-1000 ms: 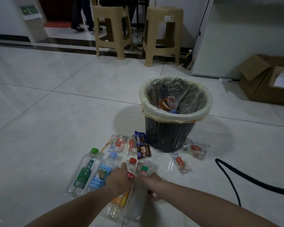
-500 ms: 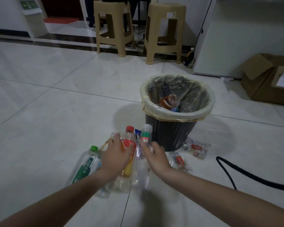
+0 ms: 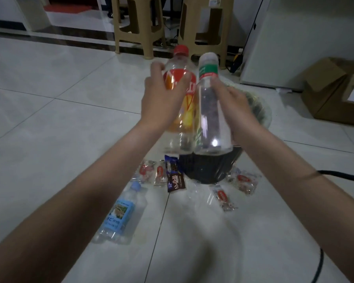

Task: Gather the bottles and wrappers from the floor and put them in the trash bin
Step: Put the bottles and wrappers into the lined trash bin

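My left hand (image 3: 160, 99) grips a red-capped bottle with an orange and red label (image 3: 180, 103). My right hand (image 3: 236, 108) grips a clear bottle with a green band under a white cap (image 3: 209, 111). Both bottles are raised side by side, upright, in front of the black trash bin (image 3: 211, 168), which they largely hide. A blue-labelled bottle (image 3: 121, 215) lies on the floor at lower left. A dark snack wrapper (image 3: 175, 176) and several clear wrappers with red print (image 3: 243, 180) lie around the bin's base.
Two tan plastic stools (image 3: 137, 23) stand at the back. An open cardboard box (image 3: 335, 90) sits at the right by a white cabinet (image 3: 307, 37). A black cable (image 3: 339, 176) runs across the floor at right. White tiled floor (image 3: 49, 119) extends to the left.
Both hands lifted the two bottles off the floor and raised them up in front of the bin. The green-capped bottle on the floor is now hidden behind my left arm.
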